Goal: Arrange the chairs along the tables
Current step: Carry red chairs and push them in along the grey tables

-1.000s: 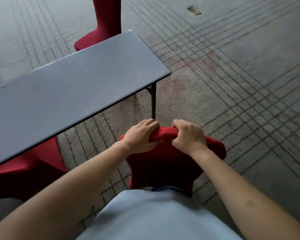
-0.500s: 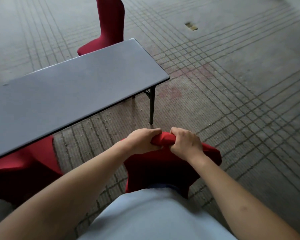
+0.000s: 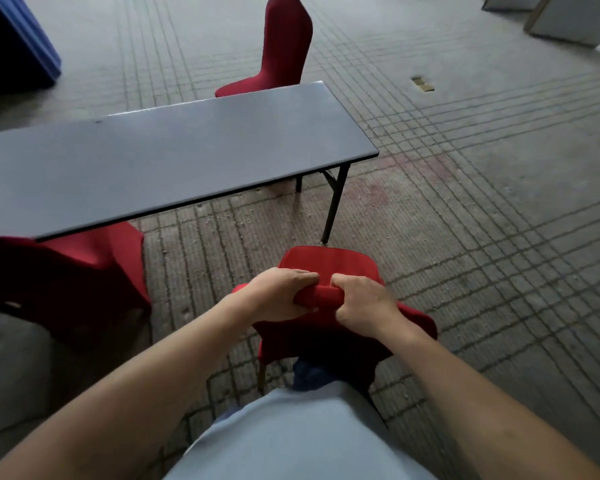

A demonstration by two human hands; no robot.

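Note:
A red-covered chair (image 3: 329, 268) stands right in front of me, its seat facing the near right corner of a long dark folding table (image 3: 174, 157). My left hand (image 3: 281, 294) and my right hand (image 3: 364, 303) both grip the top of its backrest, side by side. A second red chair (image 3: 84, 271) sits tucked under the table's near edge at the left. A third red chair (image 3: 284, 50) stands on the far side of the table, near its right end.
The table's black folding leg (image 3: 335, 202) stands just beyond the held chair. A blue stack (image 3: 18, 39) fills the far left corner. White panels (image 3: 565, 19) lean at the far right. Grooved concrete floor (image 3: 482, 202) stretches to the right.
The view has pulled back and tilted up, so the table and far chair sit lower and smaller. The held chair's seat now shows ahead of my hands. Both hands keep their grip.

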